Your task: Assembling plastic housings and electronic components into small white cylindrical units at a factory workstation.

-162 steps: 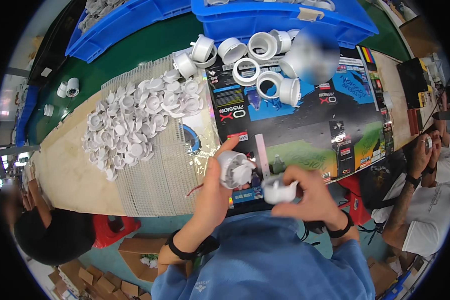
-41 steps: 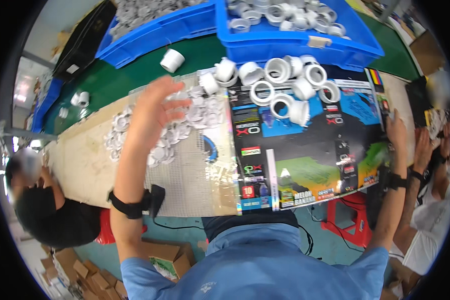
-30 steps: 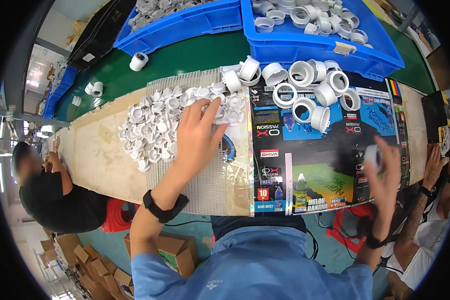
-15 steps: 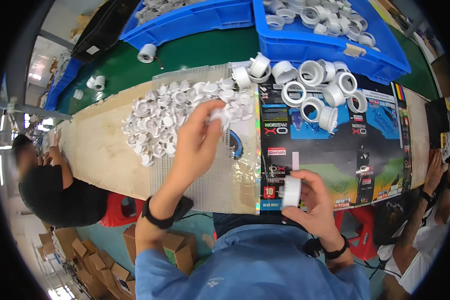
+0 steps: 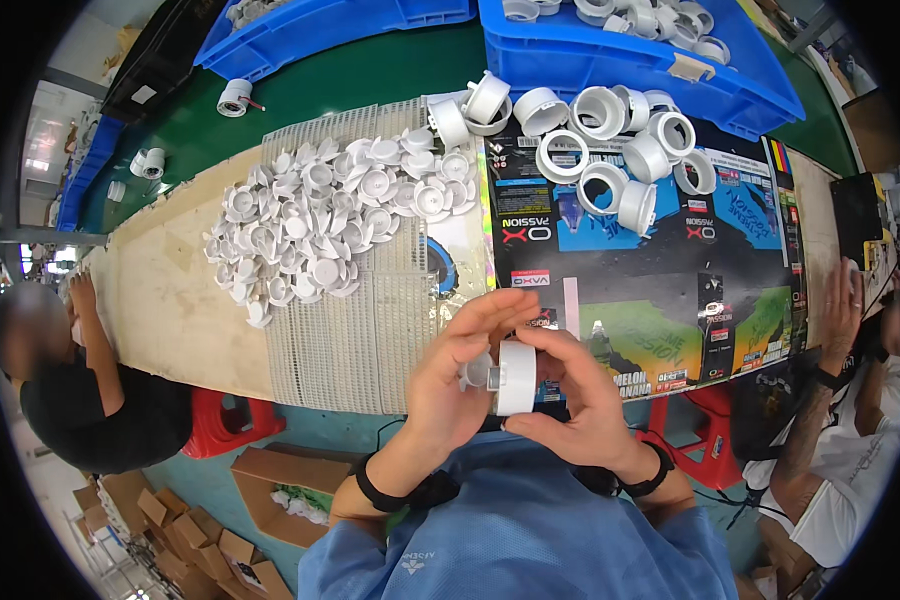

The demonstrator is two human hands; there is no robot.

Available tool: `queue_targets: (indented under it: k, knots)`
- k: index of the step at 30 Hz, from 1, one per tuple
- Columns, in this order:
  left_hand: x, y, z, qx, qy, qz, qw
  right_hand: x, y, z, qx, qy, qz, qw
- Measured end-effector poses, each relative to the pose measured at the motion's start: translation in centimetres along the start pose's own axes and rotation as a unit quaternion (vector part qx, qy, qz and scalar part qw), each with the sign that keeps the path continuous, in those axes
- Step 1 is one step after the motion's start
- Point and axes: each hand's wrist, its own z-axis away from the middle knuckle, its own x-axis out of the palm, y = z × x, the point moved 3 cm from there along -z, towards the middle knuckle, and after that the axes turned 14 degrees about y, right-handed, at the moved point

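Both hands meet just above the near edge of the table (image 5: 160, 310). The right hand (image 5: 580, 400) pinches a white ring (image 5: 516, 377) with its fingers closed on it. The ring stands on its edge, and its round hole faces left. The left hand (image 5: 460, 385) holds a small white flower-shaped piece (image 5: 476, 371) against that opening, fingers closed around it. A pile of white pieces (image 5: 335, 220) lies farther back on the mesh mat (image 5: 370, 330).

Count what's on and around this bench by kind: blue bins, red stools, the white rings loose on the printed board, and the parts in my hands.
Blue bins: 2
Red stools: 2
White rings loose on the printed board: about 11
White ring in the right hand: 1
Small white insert in the left hand: 1
Total: about 17
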Motion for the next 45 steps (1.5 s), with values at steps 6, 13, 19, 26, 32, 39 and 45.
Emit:
queue_targets:
  k: [6, 13, 19, 26, 32, 39, 45]
  knots:
    - [0.6, 0.3, 1.0, -0.021, -0.065, -0.059, 0.996, 0.1, -0.3, 0.0, -0.012, 0.013, 0.043, 0.999]
    - [0.5, -0.3, 3.4, 0.026, -0.102, -0.091, 0.99, -0.2, -3.2, 0.7, -0.104, -0.057, 0.128, 0.985]
    - [0.8, -0.2, 2.4, 0.228, -0.145, -0.275, 0.923, -1.4, -0.5, 0.4, 0.068, -0.05, -0.014, 0.996]
    - [0.9, 0.3, 1.9, 0.406, -0.188, -0.424, 0.787, -4.6, -2.6, -2.0, 0.115, -0.047, 0.027, 0.992]
    - [-0.3, -0.4, 1.0, 0.003, -0.094, -0.175, 0.98, -9.1, -1.9, -9.5, -0.324, 0.047, 0.661, 0.675]
    - [0.1, -1.4, 1.2, -0.161, -0.153, -0.004, 0.975, -11.9, -2.5, -7.8, -0.133, 0.096, 0.63, 0.759]
    - [0.5, -1.8, 0.9, -0.055, -0.137, -0.144, 0.978, -10.4, -1.5, -1.9, -0.027, 0.079, 0.388, 0.918]
